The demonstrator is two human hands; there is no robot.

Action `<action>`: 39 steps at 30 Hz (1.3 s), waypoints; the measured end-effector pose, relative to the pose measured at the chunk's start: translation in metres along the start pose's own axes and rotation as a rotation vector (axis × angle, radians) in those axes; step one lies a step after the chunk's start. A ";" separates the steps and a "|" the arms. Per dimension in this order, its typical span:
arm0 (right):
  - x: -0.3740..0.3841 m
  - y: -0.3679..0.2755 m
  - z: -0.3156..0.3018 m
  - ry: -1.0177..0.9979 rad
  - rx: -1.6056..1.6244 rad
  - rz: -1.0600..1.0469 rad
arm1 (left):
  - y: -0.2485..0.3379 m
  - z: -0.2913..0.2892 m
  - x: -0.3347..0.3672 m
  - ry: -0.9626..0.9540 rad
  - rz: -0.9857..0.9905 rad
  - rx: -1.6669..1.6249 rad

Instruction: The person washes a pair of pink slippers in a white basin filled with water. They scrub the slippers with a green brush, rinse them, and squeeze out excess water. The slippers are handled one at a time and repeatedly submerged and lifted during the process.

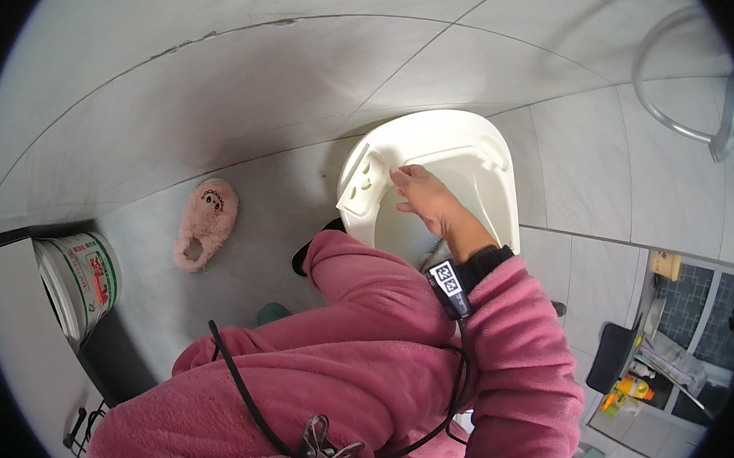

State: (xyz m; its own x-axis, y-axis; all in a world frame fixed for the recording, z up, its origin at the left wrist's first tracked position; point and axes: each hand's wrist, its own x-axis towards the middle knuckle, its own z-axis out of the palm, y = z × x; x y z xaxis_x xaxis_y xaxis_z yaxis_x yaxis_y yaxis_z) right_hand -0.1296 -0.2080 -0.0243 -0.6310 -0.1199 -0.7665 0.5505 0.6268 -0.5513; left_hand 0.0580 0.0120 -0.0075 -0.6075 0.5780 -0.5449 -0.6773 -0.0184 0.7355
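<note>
My right hand reaches over a white plastic washbasin that stands on the floor against the tiled wall. Its fingers are extended and slightly apart, holding nothing I can see. The fingertips are by the basin's moulded left ledge, which has a few holes in it; I cannot tell whether they touch it. Something greyish shows low in the basin beneath my wrist, too hidden to name. A black wrist strap with a small black-and-white tag sits at the cuff of my pink fleece sleeve. My left hand is out of the picture.
A fluffy pink slipper lies left on the grey floor. Farther left is a white bucket. A black cable with a metal clip crosses my pink clothing. A shower hose hangs upper right; bottles stand by a window.
</note>
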 end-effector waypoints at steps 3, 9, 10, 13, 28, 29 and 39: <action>0.016 0.001 0.010 -0.012 0.114 0.054 | 0.004 0.001 -0.002 -0.027 -0.020 -0.010; 0.006 -0.013 -0.006 -0.036 0.087 0.036 | 0.010 0.004 -0.005 -0.068 -0.052 -0.021; -0.005 -0.017 -0.015 -0.001 0.059 0.021 | 0.012 0.005 -0.006 -0.077 -0.055 -0.019; -0.059 -0.024 -0.051 0.039 0.054 -0.201 | 0.014 0.008 -0.007 -0.094 -0.068 -0.013; -0.251 0.303 -0.057 1.231 -0.109 -0.405 | -0.018 0.027 0.001 -0.073 0.109 -0.120; -0.245 0.321 -0.052 1.262 -0.101 -0.426 | -0.021 0.027 -0.001 -0.128 0.149 -0.103; -0.213 0.382 -0.127 1.322 0.224 -0.193 | -0.028 0.017 -0.030 -0.450 0.549 -0.062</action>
State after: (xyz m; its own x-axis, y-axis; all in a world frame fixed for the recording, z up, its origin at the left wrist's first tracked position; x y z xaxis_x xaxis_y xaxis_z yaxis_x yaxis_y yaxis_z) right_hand 0.1455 0.1549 -0.0293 -0.6866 0.7122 0.1462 0.3911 0.5313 -0.7515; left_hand 0.1025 0.0093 -0.0050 -0.6462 0.7526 0.1265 -0.3531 -0.4418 0.8247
